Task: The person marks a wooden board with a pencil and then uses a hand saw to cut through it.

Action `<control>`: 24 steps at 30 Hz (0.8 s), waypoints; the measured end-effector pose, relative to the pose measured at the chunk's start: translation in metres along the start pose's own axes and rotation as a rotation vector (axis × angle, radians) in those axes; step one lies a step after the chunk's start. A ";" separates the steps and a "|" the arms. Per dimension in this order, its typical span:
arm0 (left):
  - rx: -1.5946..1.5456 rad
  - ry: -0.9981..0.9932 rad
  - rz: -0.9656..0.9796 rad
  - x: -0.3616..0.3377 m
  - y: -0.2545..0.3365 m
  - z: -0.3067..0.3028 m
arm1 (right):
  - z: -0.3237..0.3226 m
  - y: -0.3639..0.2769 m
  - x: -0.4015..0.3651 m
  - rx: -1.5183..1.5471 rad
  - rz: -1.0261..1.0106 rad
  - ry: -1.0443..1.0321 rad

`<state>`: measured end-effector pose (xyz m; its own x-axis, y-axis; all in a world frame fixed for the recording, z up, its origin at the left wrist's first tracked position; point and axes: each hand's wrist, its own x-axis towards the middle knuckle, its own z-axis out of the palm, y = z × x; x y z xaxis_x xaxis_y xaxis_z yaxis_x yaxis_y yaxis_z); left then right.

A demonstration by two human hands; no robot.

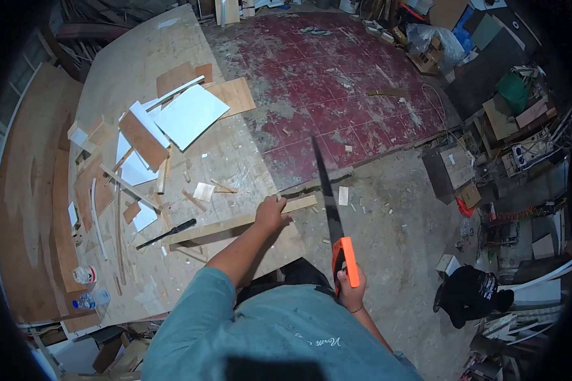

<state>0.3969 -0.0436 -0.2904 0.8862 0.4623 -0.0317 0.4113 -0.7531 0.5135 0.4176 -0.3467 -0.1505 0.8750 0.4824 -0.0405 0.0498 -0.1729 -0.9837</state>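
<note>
My left hand [271,214] is closed around a long wooden strip [229,223] lying on the plywood table [190,171]. One end of the strip sticks out past the table's right edge. In my right hand [351,289] is a handsaw [334,216] with an orange handle, its dark blade pointing up and away from me. The blade is to the right of the strip's end and looks apart from it. A chisel-like tool with a black handle [185,225] rests on the table near the strip's left end.
White and brown board offcuts [192,116] are piled on the table, with thin sticks around them. A jar [84,275] and a plastic bottle [91,300] stand at the left. Small wood scraps [343,195] litter the concrete floor. A person in black [470,295] is low at the right.
</note>
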 end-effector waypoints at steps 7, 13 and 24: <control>0.064 0.235 -0.075 0.008 -0.014 0.038 | -0.007 0.041 0.037 -0.025 0.172 -0.204; -0.092 0.180 -0.193 0.014 -0.011 0.042 | 0.000 0.067 0.066 -0.131 0.002 -0.303; -0.151 0.211 -0.305 0.009 -0.013 0.054 | 0.029 0.103 0.042 -0.196 -0.131 -0.324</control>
<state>0.4107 -0.0550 -0.3442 0.6583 0.7520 -0.0335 0.5989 -0.4963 0.6285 0.4461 -0.3195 -0.2585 0.6599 0.7513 -0.0012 0.2688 -0.2375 -0.9335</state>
